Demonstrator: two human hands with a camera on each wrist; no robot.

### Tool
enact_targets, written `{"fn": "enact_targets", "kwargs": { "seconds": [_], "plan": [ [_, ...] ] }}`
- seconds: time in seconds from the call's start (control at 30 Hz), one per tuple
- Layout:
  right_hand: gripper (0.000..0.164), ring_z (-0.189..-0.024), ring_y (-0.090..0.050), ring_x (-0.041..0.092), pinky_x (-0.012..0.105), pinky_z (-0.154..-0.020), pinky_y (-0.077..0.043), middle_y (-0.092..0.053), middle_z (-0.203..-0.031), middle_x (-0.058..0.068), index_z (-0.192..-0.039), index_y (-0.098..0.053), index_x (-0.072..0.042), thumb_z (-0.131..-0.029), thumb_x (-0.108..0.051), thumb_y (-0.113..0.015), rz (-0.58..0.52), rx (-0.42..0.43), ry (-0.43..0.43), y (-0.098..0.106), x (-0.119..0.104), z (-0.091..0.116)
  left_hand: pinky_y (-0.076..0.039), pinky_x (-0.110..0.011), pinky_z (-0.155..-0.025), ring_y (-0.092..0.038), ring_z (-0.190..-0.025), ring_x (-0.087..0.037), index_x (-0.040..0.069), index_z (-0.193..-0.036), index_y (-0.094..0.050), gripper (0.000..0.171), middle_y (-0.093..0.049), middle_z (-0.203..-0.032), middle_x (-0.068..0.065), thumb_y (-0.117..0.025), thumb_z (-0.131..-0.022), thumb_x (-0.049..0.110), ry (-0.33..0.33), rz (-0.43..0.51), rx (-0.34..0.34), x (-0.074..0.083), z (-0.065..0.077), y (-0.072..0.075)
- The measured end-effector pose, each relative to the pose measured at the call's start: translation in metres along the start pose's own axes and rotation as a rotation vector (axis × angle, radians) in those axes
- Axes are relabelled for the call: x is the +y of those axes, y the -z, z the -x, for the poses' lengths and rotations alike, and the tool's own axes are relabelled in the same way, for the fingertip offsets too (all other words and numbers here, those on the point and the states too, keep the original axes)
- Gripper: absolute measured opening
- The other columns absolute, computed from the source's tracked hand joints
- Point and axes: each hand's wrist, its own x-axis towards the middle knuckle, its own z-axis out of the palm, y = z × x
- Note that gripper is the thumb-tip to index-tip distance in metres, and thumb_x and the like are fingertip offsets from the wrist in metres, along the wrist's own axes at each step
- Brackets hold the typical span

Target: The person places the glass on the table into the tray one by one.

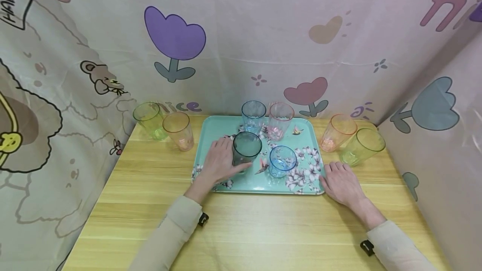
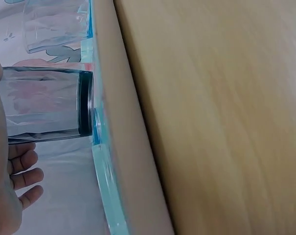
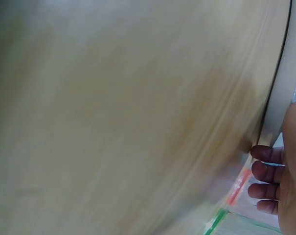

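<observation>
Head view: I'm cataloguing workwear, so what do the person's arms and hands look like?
A long beige fabric left sleeve and a matching right sleeve reach the wrists, each with a small black fitting beside it. The left hand and right hand are ungloved.

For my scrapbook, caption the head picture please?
Left hand holding a dark glass, right hand at the edge of a flowery tray.

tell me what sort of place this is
Probably a makeshift indoor booth, perhaps for filming or practice: printed cloth hangs on three sides of a wooden table, which holds a tray and see-through coloured tumblers.
</observation>
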Motion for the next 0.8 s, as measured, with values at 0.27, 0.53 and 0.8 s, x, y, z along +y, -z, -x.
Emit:
{"fn": "enact_targets", "kwargs": {
  "seconds": [0.27, 0.53, 0.8],
  "plan": [
    [0.034, -0.094, -0.062, 0.039, 0.051, -0.085, -0.047, -0.062, -0.088, 0.016, -0.096, -0.059, 0.001, -0.099, -0.033, -0.062, -0.006, -0.001, -0.003, 0.0, 0.0, 0.0, -0.044, -0.055, -0.118, -0.051, -0.146, -0.041, -0.008, -0.15, -0.046, 0.112, -0.053, -0.155, -0.026, -0.057, -0.085, 0.083, 0.021, 0.05, -0.033, 0.009, -0.004, -0.011],
    [0.033, -0.092, -0.062, 0.037, 0.05, -0.083, -0.046, -0.061, -0.087, 0.015, -0.095, -0.059, 0.0, -0.099, -0.032, -0.062, -0.004, 0.001, -0.003, -0.001, 0.001, 0.0, -0.046, -0.049, -0.109, -0.056, -0.128, -0.033, -0.003, -0.142, -0.05, 0.102, -0.06, -0.136, -0.018, -0.06, -0.086, 0.082, 0.028, 0.119, -0.031, 0.016, -0.006, -0.02],
    [0.033, -0.093, -0.063, 0.038, 0.051, -0.084, -0.046, -0.062, -0.088, 0.015, -0.096, -0.059, 0.0, -0.099, -0.032, -0.062, -0.003, 0.005, -0.002, -0.002, 0.001, 0.0, -0.046, -0.046, -0.1, -0.055, -0.114, -0.03, -0.001, -0.133, -0.052, 0.095, -0.06, -0.123, -0.015, -0.061, -0.085, 0.08, 0.019, 0.129, -0.006, 0.019, -0.006, -0.025]
  ]
}}
